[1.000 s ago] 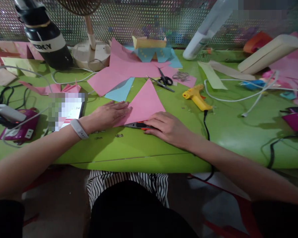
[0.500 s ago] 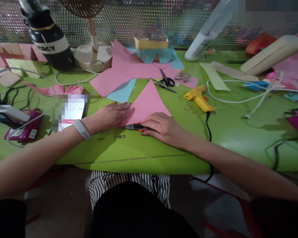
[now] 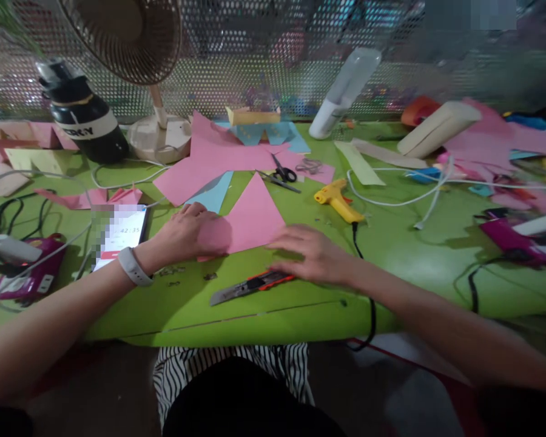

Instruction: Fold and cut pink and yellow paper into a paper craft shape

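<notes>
A pink triangular paper [image 3: 257, 212] lies with its tip pointing away from me. My left hand [image 3: 186, 233], with a white band on its wrist, is closed round the paper's left part, which covers some of the fingers. At the paper's right corner is my right hand [image 3: 307, 252], its fingers apart. The lower fingers of that hand are by the handle end of a red and black cutter knife [image 3: 252, 285], whose blade points left. Whether they touch the knife is unclear. Small metal bits [image 3: 173, 270] lie left of the knife.
Scissors [image 3: 283, 173], a yellow glue gun [image 3: 339, 200] and pink and blue papers [image 3: 213, 149] lie beyond my hands. A phone [image 3: 122, 233] is left, near a black bottle [image 3: 88, 121] and a fan [image 3: 159, 136]. White cable [image 3: 391, 205] and a magenta power block [image 3: 509, 237] are right.
My left hand has gone from lying flat on the paper to gripping its left side. The cutter knife now lies farther from the paper, nearer me. The view has tilted up and turned slightly right.
</notes>
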Tool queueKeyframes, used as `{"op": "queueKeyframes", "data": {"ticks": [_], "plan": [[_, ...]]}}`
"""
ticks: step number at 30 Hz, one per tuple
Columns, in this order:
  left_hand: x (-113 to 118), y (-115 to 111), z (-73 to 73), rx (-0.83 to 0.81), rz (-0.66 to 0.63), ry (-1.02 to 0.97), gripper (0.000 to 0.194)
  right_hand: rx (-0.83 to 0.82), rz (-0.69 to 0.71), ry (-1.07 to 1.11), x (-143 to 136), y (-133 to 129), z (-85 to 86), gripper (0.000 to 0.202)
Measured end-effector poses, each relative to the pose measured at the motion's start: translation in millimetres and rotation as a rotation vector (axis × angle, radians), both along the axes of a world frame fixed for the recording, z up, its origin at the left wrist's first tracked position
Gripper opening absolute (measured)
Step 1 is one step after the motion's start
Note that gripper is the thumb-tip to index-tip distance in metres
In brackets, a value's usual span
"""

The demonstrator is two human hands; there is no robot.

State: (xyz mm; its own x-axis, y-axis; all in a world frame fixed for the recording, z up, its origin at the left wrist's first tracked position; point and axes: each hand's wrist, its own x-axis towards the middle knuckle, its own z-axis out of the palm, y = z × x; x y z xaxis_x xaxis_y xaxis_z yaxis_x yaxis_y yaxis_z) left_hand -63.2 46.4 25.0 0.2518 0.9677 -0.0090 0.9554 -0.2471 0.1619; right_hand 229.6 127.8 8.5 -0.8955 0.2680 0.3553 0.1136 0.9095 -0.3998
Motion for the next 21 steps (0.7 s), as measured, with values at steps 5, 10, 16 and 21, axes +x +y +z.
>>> {"op": "queueKeyframes", "data": {"ticks": [5, 10, 16, 21], "plan": [[1.8, 13.9, 10.1, -0.099, -0.02, -0.086, 0.063, 0.027, -0.324, -0.151, -18.9, 53.7, 3.4, 0.045], [2.3, 20.3, 18.3, -0.276, 0.008, -0.25, 0.044, 0.004, -0.293, -0.239, -31.0, 65.7, -2.1, 0.057], [-32.9, 39.2, 51.2, -0.224, 0.159, -0.515, 0.041, -0.138, -0.454, -0.018, -29.6, 74.1, -7.9, 0.054], [-89.2, 69.9, 54.0, -0.067, 0.433, -0.634, 0.064, -0.001, -0.136, -0.268, -17.0, 68.6, 3.8, 0.061]]}}
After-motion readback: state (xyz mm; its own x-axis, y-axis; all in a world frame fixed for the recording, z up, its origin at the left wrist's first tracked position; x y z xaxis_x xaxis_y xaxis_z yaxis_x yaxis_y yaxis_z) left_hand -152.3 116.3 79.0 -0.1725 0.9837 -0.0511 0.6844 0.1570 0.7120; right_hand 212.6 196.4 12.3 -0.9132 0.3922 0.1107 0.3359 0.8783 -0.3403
